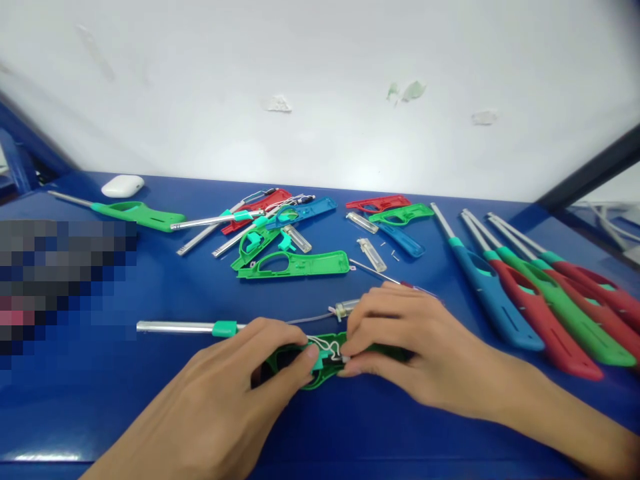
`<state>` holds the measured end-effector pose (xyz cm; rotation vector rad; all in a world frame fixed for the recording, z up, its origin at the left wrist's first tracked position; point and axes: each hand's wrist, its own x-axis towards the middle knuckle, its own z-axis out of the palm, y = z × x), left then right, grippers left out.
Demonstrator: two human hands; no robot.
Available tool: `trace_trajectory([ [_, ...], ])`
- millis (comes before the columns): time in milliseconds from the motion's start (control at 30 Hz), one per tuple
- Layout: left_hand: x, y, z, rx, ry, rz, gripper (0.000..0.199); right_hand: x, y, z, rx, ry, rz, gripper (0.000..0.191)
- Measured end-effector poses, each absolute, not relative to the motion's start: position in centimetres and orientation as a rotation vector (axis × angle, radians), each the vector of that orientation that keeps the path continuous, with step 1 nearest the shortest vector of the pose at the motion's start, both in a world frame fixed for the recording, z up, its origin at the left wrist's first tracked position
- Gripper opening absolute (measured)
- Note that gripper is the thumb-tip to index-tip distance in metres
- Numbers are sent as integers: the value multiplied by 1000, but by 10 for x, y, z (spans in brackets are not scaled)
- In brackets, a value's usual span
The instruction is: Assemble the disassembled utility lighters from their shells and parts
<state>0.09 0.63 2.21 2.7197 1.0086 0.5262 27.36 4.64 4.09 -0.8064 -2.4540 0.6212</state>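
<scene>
An opened lighter handle half, green, lies on the blue table in front of me, with a metal nozzle tube and its teal collar sticking out to the left. My left hand is closed on this handle half, its thumb against the teal trigger. Thin white wires loop over the trigger beside a small black part. My right hand pinches at the wires, its fingertips together over the handle. Just behind, a clear gas tank with a thin hose is partly hidden by my right hand.
Several assembled lighters lie at the right. Further back are loose handle shells, nozzle tubes, clear tanks, small screws and a screwdriver. A green lighter and a white case sit back left.
</scene>
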Motion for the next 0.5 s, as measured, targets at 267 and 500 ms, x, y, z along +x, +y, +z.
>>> trace_trajectory([
  [267, 11, 4, 31, 2780, 1013, 600, 31, 274, 44, 43, -643, -2576, 284, 20],
  [500, 15, -7, 23, 2883, 1228, 809, 33, 272, 40, 47, -590, -2645, 145, 23],
])
